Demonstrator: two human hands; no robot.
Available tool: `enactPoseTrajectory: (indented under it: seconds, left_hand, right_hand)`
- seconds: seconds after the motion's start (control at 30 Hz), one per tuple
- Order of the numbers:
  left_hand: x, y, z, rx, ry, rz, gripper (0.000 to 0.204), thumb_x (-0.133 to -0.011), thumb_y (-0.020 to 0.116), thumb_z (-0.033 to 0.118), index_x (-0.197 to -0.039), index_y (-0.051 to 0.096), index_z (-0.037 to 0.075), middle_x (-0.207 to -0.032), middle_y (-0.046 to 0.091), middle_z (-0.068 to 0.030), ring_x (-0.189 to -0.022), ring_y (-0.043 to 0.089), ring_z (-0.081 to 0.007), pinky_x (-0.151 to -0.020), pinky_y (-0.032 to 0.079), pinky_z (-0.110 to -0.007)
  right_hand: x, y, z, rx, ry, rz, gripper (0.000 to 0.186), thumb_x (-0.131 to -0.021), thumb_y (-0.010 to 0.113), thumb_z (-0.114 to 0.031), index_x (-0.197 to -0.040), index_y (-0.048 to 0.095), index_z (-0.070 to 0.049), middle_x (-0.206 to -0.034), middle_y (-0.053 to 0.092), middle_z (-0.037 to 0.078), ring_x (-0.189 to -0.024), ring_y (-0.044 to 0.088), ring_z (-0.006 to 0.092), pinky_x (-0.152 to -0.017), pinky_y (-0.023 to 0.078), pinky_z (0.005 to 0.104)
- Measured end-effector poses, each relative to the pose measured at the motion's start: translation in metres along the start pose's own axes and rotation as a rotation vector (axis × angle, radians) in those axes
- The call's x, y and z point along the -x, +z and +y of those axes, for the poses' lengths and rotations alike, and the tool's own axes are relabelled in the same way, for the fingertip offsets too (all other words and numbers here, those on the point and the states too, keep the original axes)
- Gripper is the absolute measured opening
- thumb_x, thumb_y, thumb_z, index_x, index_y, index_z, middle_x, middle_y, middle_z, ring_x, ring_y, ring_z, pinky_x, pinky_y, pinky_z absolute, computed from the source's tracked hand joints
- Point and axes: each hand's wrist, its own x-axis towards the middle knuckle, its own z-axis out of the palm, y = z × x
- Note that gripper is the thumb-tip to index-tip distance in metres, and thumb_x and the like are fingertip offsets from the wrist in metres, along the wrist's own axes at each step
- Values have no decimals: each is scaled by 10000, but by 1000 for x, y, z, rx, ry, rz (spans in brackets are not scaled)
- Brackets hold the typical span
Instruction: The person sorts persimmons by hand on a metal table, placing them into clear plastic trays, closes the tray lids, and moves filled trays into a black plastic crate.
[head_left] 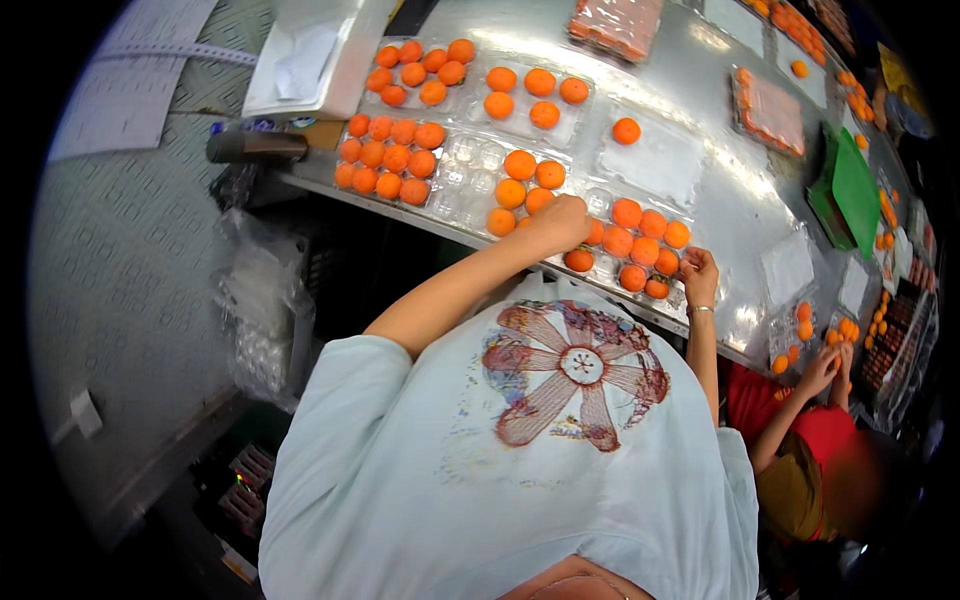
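My left hand (560,225) is curled over orange fruit between two clear plastic trays, its fingertips hidden, so what it grips is unclear. My right hand (700,272) has curled fingers at the right end of the nearer-right tray (600,200), beside the end fruits (667,262); whether it holds anything is hidden. That tray has several round orange fruits in its cups, some with leaves showing. To its left, another tray (465,185) has empty cups on the left and fruit (519,164) on the right. A fuller tray (372,153) lies farther left along the steel table's edge.
More trays (540,110) line the back, with wrapped packs (765,110), a green plastic item (840,190) and a white box (280,70). A steel flask (250,147) sits at the left edge. A co-worker in red (800,440) handles fruit at right.
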Motion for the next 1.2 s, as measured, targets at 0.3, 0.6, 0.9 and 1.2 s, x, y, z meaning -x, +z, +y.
enactPoseTrajectory:
  seconds: [0.3, 0.6, 0.9, 1.2]
  left_hand:
    - [129, -207, 30, 996, 491, -263, 117, -907, 589, 99, -869, 604, -11, -813, 619, -59, -717, 587, -106, -596, 443, -215]
    - [211, -296, 106, -106, 721, -48, 83, -754, 673, 28, -833, 675, 5, -822, 692, -82, -574, 642, -162, -437, 473, -304]
    - [246, -291, 142, -241, 771, -105, 247, -804, 648, 45, -1032, 608, -39, -881, 693, -148, -555, 626, -169, -414, 452, -300]
    - [243, -275, 176, -264, 803, -204, 413, -854, 624, 63, -1231, 540, -84, -939, 695, -214, -536, 609, -177, -390, 431, -296]
  right_hand:
    - [18, 27, -10, -28, 3, 183, 273, -831, 544, 64, -1092, 604, 13, -984, 632, 108, -799, 637, 171, -629, 578, 290]
    - [36, 54, -83, 578, -286, 287, 441, -802, 700, -170, -1208, 595, -35, -1023, 622, 162, -915, 616, 293, -812, 506, 380]
    - [18, 66, -103, 757, -396, 110, 556, -709, 768, -129, -1234, 592, -84, -1114, 563, 170, -1028, 575, 356, -874, 501, 419]
    - [22, 47, -104, 672, -437, 195, 437, -653, 816, -132, -1065, 676, -85, -1051, 627, 118, -924, 634, 292, -800, 534, 388]
